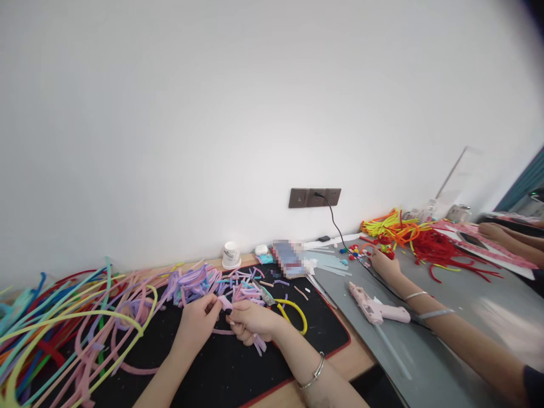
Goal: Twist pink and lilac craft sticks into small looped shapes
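Near the middle of the black mat [199, 374], my left hand [199, 317] pinches a small pink and lilac fuzzy piece [224, 304]. My right hand [250, 320], with a silver bangle on its wrist, is closed on the other side of the same piece. The two hands nearly touch. Lilac fuzzy ends [259, 344] hang below my right fingers. Just beyond the hands lies a pile of short pink, lilac and blue fuzzy stems [193, 282]. A curved yellow stem [301, 317] rests to the right of my right hand.
Long coloured stems [102, 340] spread over the left side. A paper cup [232, 255] and a propped phone [289, 259] stand by the wall. On the grey table at right are a pink glue gun [376, 306], red stems [442, 249] and another person's hand [385, 266].
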